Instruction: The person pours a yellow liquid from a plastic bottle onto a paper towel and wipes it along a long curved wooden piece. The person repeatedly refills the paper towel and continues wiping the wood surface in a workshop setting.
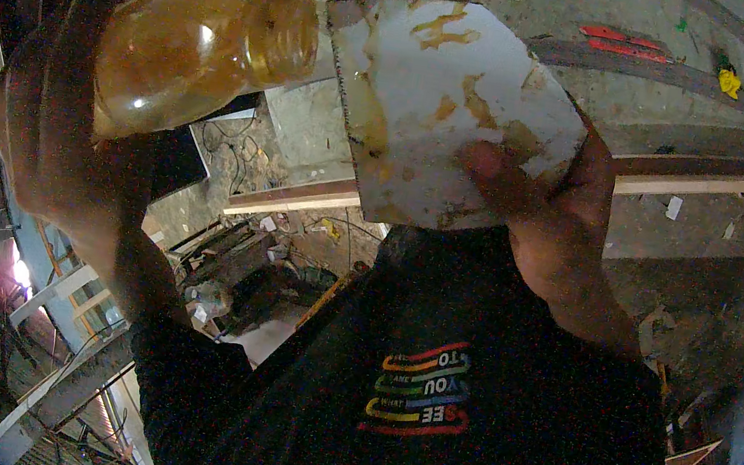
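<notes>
Left hand [53, 113]: fingers wrapped round an amber translucent bottle [167, 58], held sideways in the air, uncapped neck just beside the toothed edge of a stained white spreader [421, 96]. Right hand [565, 228]: pinching the spreader's opposite end, thumb on its face, presumably to leave the teeth free.

In the upper left of the frame, the left hand [51, 156] grips a translucent amber bottle [172, 58], its open mouth facing right, just beside a stained white plate [433, 112] at upper centre. The right hand [572, 248] pinches the plate's right side. A dark shirt [294, 433] fills the lower centre; a red object [626, 44] lies upper right.
</notes>
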The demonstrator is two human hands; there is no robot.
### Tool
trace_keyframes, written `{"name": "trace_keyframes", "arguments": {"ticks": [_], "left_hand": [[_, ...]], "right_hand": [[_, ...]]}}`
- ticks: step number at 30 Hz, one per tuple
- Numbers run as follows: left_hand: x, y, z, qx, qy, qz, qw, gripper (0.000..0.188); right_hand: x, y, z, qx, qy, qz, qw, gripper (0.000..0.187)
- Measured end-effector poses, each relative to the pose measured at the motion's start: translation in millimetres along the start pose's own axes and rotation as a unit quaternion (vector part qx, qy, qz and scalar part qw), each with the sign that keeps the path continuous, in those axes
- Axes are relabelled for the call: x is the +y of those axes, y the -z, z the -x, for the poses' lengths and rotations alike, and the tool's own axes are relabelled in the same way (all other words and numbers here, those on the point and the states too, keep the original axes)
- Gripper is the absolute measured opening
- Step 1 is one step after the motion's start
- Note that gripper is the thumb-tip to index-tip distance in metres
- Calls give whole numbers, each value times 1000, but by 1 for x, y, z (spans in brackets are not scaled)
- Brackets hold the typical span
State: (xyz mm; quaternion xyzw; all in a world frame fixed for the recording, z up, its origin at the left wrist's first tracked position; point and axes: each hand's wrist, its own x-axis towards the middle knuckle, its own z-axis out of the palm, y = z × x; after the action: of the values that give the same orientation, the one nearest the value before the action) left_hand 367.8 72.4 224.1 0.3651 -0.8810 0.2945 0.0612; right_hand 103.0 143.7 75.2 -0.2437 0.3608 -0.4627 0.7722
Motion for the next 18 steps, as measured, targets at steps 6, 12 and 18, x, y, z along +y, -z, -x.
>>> {"name": "trace_keyframes", "arguments": {"ticks": [6,12,18], "left_hand": [[0,-3,5,9,2,0,1000,58],[1,-6,7,12,7,-1,1000,57],[5,-11,12,14,18,-1,1000,56]], "right_hand": [[1,-1,0,-17,7,-33,999,48],[-1,-2,2,-10,10,1,1000,48],[2,-2,2,-11,32,-7,999,48]]}}
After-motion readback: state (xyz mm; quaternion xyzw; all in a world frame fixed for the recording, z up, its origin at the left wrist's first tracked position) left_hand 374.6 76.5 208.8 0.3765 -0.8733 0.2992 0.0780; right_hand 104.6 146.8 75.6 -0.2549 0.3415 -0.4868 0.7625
